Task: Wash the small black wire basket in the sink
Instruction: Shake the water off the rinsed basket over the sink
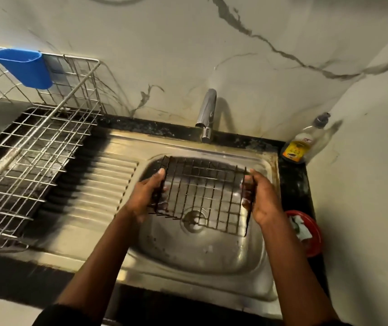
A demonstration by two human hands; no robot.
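Note:
The small black wire basket (203, 196) hangs over the bowl of the steel sink (195, 255), held between both hands. My left hand (144, 196) grips its left side wall, with the thumb on top and the fingers curled under. On the other side my right hand (262, 198) grips the right side wall. The drain shows through the basket's wire grid. Above the bowl stands the chrome tap (207, 114), and no water is visible coming from it.
A large steel dish rack (35, 147) with a blue plastic cup (23, 67) stands on the drainboard at the left. A soap bottle (302, 144) is in the back right corner. A red dish (311, 234) holding a scrubber sits on the right counter edge.

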